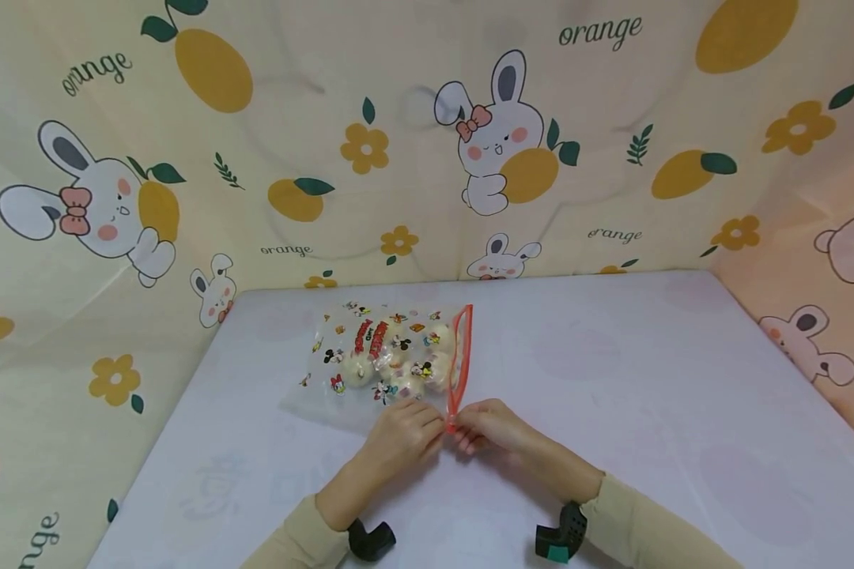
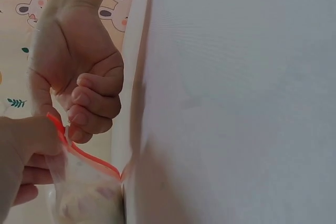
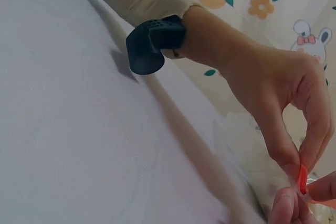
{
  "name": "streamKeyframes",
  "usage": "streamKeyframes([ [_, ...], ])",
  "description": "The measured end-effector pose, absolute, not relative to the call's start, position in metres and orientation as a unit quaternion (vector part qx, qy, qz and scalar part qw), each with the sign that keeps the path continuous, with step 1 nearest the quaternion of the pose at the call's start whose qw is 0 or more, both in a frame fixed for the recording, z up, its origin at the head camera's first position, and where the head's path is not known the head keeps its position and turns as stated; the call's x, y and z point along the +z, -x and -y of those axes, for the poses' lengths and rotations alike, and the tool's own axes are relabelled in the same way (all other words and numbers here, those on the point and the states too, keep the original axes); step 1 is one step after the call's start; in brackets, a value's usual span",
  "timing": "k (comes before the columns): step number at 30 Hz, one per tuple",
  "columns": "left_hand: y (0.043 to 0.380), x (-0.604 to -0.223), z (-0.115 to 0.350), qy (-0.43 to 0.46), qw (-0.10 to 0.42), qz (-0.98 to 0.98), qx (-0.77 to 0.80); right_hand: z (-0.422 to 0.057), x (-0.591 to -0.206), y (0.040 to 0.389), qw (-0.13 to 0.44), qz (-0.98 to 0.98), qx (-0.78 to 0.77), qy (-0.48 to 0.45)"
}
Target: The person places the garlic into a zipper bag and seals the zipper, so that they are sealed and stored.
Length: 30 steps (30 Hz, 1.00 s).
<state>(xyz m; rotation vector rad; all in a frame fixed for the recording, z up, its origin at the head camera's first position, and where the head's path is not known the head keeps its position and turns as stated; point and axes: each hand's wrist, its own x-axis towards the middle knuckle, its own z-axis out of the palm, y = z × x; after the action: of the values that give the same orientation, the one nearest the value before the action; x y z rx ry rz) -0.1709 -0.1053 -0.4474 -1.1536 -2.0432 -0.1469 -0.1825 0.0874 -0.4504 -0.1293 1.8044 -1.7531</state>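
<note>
A clear plastic zip bag [image 1: 359, 387] printed with cartoon mice lies on the table, several pale round things [image 1: 359, 369] inside it. Its red zip strip [image 1: 467, 340] runs along the right side, and the two red edges stand apart along much of their length. At the strip's near end, my left hand [image 1: 407, 431] pinches the bag's corner between thumb and finger. Right beside it, my right hand [image 1: 493, 425] pinches the strip's tip, its other fingers curled in the left wrist view. A small whitish piece [image 2: 66, 135] shows at the strip there; fingers partly cover it.
The white table [image 1: 612, 379] extends on both sides of the bag. A patterned cloth [image 1: 398, 142] with rabbits and oranges hangs behind and at the sides. Each wrist carries a black camera mount, the left one [image 1: 372, 540] and the right one [image 1: 562, 533] close above the table.
</note>
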Motion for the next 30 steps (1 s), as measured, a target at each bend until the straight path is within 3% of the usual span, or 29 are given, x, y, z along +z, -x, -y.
streamKeyframes([
  [18, 0.171, -0.444, 0.082, 0.468, 0.345, 0.809, -0.085, -0.111, -0.451, 0.198, 0.266, -0.702, -0.66, 0.021],
  [30, 0.17, -0.442, 0.07, 0.477, 0.352, 0.801, -0.082, -0.124, -0.45, 0.207, 0.238, -0.718, -0.654, 0.008],
])
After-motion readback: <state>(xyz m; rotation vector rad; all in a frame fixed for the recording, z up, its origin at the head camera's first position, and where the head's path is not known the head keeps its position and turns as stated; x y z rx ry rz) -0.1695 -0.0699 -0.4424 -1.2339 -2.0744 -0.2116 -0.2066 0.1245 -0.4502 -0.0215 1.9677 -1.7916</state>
